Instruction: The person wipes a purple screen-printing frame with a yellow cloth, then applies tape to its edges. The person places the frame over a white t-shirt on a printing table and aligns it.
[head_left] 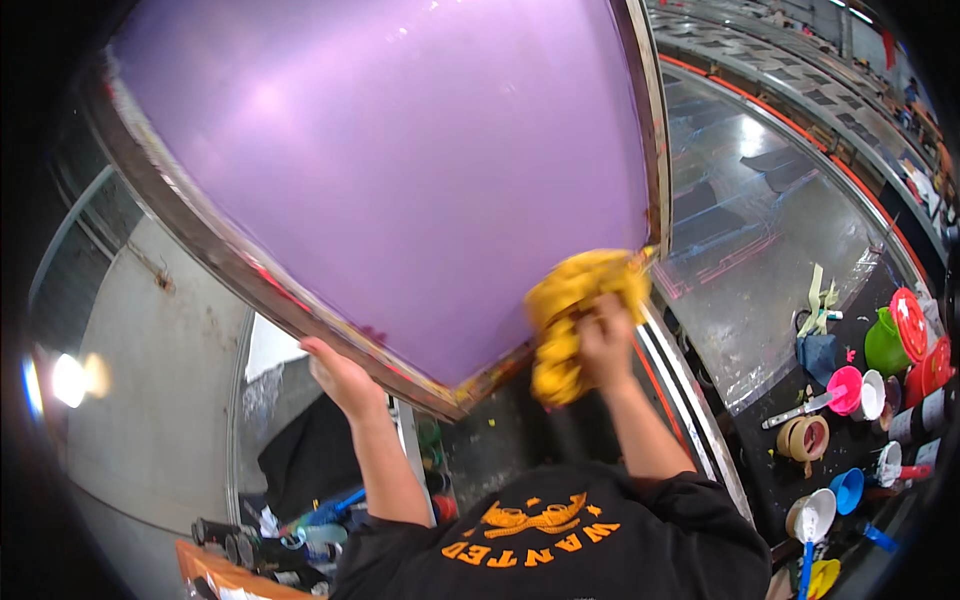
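A large screen-printing frame with purple mesh is held tilted in front of me, one corner pointing down toward my chest. My left hand grips its lower left bar from beneath; the thumb shows at the edge and the other fingers are mostly hidden. In my right hand is a bunched yellow cloth, closed in the fingers and slightly blurred. The cloth lies against the lower right part of the frame, touching the bar and the mesh edge. Paint smears mark the bars.
To the right runs a long print table with dark fabric pieces. Beside me on that side are tape rolls, a pink cup, a blue cup and a green container. Bottles crowd the lower left.
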